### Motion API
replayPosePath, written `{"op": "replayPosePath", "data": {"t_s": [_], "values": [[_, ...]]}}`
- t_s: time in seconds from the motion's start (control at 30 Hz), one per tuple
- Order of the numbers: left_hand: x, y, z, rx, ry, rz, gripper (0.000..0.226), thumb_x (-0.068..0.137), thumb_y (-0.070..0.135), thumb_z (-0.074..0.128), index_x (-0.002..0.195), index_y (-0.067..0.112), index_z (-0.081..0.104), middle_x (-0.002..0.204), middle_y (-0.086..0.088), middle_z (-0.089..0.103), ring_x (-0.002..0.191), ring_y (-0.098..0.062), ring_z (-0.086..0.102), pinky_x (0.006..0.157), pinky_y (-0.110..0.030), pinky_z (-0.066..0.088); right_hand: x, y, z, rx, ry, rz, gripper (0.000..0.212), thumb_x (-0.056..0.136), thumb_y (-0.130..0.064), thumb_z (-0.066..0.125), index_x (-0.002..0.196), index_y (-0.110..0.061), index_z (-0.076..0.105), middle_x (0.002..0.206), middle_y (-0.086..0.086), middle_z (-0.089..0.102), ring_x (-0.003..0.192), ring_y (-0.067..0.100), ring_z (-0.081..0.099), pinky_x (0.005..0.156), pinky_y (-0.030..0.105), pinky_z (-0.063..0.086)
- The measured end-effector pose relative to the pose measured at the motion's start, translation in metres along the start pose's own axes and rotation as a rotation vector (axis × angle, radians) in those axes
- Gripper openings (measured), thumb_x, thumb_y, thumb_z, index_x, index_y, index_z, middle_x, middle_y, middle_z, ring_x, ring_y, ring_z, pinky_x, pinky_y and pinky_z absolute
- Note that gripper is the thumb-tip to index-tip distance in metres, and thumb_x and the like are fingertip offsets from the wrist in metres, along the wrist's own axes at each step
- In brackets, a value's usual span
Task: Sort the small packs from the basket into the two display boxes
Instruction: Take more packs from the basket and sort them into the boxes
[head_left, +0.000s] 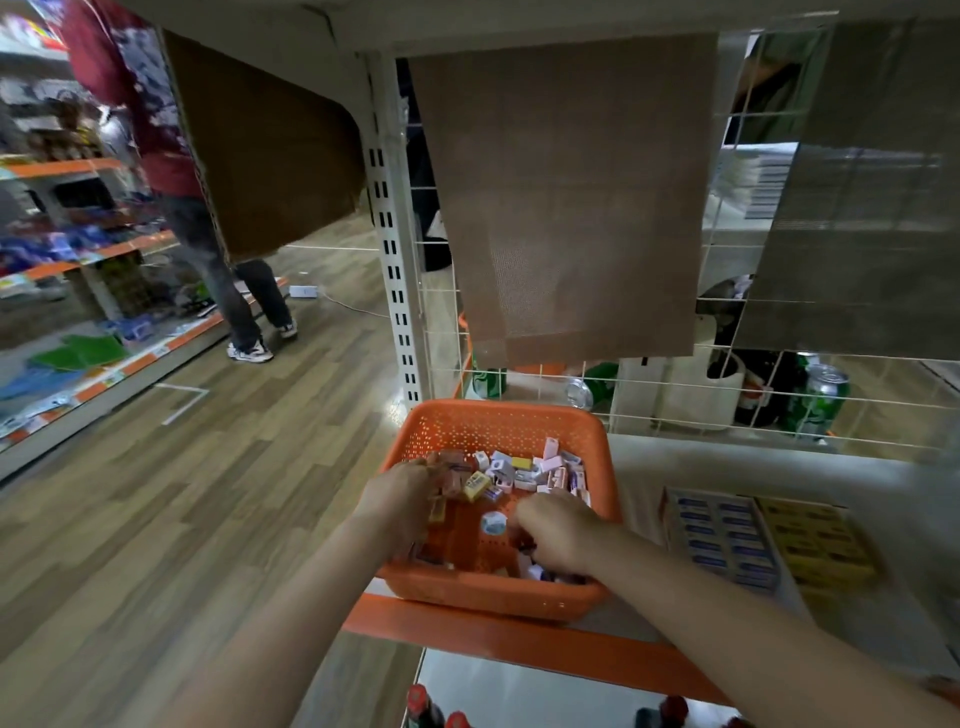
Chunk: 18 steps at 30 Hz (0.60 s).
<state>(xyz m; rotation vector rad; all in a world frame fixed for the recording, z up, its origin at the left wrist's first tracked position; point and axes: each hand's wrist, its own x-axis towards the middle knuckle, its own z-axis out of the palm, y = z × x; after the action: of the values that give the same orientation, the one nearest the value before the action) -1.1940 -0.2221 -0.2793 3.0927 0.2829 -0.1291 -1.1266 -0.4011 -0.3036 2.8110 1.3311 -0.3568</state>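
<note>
Both your hands are down in the basket (498, 597) on the shelf (519, 647), among the packs (519, 470). Your left hand (402, 499) curls round a few brown ones. Your right hand (561, 535) is curled over the near corner, and I cannot tell whether it grips any. They look light, stiff and slick, so pinch each by its long sides. The display boxes (722, 535) sit just right of the basket.

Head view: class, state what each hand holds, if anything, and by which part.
Left hand seems to pinch a yellow-brown pack by its top end. Right hand curls among packs in the basket; its hold is hidden.
</note>
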Motion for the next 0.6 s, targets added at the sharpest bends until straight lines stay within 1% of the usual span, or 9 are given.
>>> {"op": "replayPosePath", "data": {"t_s": [0.1, 0.17, 0.27, 0.37, 0.4, 0.47, 0.53, 0.6], "values": [[0.003, 0.0, 0.005, -0.005, 0.004, -0.015, 0.05, 0.09, 0.002, 0.045, 0.137, 0.018, 0.044, 0.123, -0.005, 0.057, 0.11, -0.026, 0.058, 0.08, -0.036, 0.051, -0.002, 0.001, 0.001, -0.047, -0.018, -0.01, 0.028, 0.081, 0.004, 0.055, 0.103, -0.008, 0.066, 0.106, 0.012, 0.065, 0.101, 0.03, 0.06, 0.085, 0.037, 0.048], [0.006, 0.001, 0.009, -0.019, 0.0, -0.014, 0.048, 0.091, 0.002, 0.043, 0.136, 0.016, 0.045, 0.122, -0.007, 0.057, 0.109, -0.026, 0.058, 0.081, -0.036, 0.051, -0.003, 0.002, 0.002, -0.019, 0.002, -0.014, 0.032, 0.082, 0.006, 0.053, 0.108, -0.009, 0.063, 0.111, 0.011, 0.062, 0.104, 0.029, 0.059, 0.086, 0.037, 0.048], [0.011, 0.006, 0.011, -0.028, 0.012, -0.01, 0.043, 0.093, 0.003, 0.041, 0.135, 0.012, 0.046, 0.125, -0.008, 0.058, 0.112, -0.026, 0.057, 0.086, -0.034, 0.048, -0.006, 0.004, -0.001, 0.087, 0.092, -0.032, 0.028, 0.084, 0.001, 0.057, 0.108, -0.013, 0.06, 0.111, 0.008, 0.06, 0.104, 0.027, 0.058, 0.084, 0.036, 0.05], [0.019, 0.011, 0.011, -0.026, 0.01, 0.025, 0.037, 0.095, 0.006, 0.042, 0.132, 0.01, 0.046, 0.132, -0.007, 0.053, 0.117, -0.024, 0.054, 0.09, -0.031, 0.045, -0.009, 0.008, -0.007, 0.158, 0.175, -0.041, 0.022, 0.082, -0.005, 0.063, 0.102, -0.01, 0.06, 0.105, 0.007, 0.059, 0.094, 0.023, 0.058, 0.078, 0.034, 0.05], [0.023, 0.011, 0.012, -0.061, 0.005, 0.025, 0.04, 0.093, 0.006, 0.045, 0.133, 0.013, 0.046, 0.133, -0.006, 0.051, 0.117, -0.025, 0.054, 0.09, -0.032, 0.045, -0.01, 0.009, -0.01, 0.168, 0.189, -0.04, 0.021, 0.081, -0.006, 0.065, 0.101, -0.009, 0.06, 0.104, 0.007, 0.059, 0.092, 0.023, 0.058, 0.077, 0.034, 0.05], [0.032, 0.007, 0.016, -0.127, -0.009, 0.015, 0.057, 0.086, 0.004, 0.054, 0.139, 0.021, 0.042, 0.135, -0.005, 0.049, 0.116, -0.026, 0.055, 0.089, -0.035, 0.048, -0.012, 0.012, -0.016, 0.163, 0.212, -0.034, 0.023, 0.08, -0.008, 0.067, 0.102, -0.009, 0.061, 0.106, 0.006, 0.059, 0.093, 0.022, 0.057, 0.08, 0.036, 0.05], [0.038, 0.005, 0.018, -0.091, -0.021, 0.032, 0.07, 0.08, 0.001, 0.06, 0.142, 0.026, 0.038, 0.136, -0.003, 0.045, 0.116, -0.026, 0.054, 0.088, -0.037, 0.051, -0.014, 0.014, -0.02, 0.161, 0.238, -0.038, 0.024, 0.08, -0.007, 0.066, 0.104, -0.01, 0.064, 0.107, 0.006, 0.06, 0.097, 0.022, 0.056, 0.084, 0.037, 0.048], [0.041, 0.006, 0.018, 0.003, -0.003, 0.067, 0.069, 0.081, 0.003, 0.062, 0.142, 0.025, 0.038, 0.134, -0.001, 0.044, 0.119, -0.024, 0.05, 0.087, -0.037, 0.051, -0.016, 0.018, -0.021, 0.173, 0.268, -0.043, 0.025, 0.081, -0.005, 0.065, 0.105, -0.012, 0.066, 0.11, 0.006, 0.061, 0.1, 0.023, 0.056, 0.085, 0.036, 0.047]]}}
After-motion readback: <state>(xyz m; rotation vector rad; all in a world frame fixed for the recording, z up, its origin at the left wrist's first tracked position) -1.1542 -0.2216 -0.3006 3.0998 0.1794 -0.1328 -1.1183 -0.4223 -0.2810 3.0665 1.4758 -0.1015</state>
